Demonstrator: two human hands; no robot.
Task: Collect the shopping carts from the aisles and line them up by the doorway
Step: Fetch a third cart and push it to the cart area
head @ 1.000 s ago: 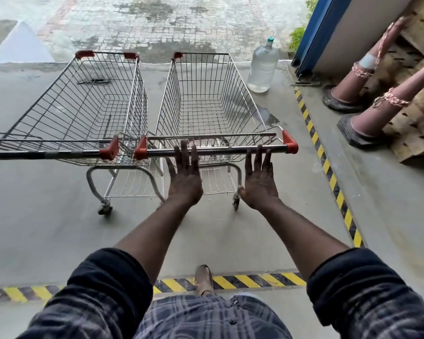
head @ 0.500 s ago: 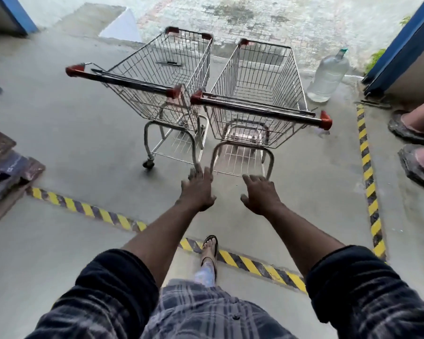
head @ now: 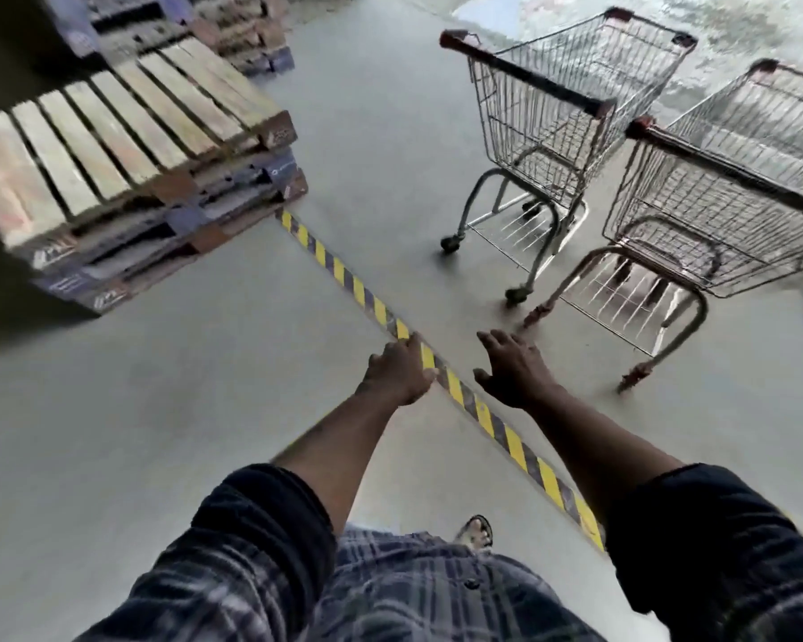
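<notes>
Released a second ago — both shopping carts (head: 543, 132) (head: 733, 215) now parked side by side, far right, by the doorway. Left hand (head: 399, 373) loosely curled, right hand (head: 513, 370) spread, neither grip holding anything. Turned left: likely off for more. Pallet stack (head: 126, 164) far left; striped floor tape (head: 436, 363) between — open floor near.

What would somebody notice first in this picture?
Probably the two empty shopping carts standing side by side at upper right, on the grey floor. Next, the yellow-and-black striped tape running diagonally across the middle, and the stack of wooden pallets at upper left.
</notes>
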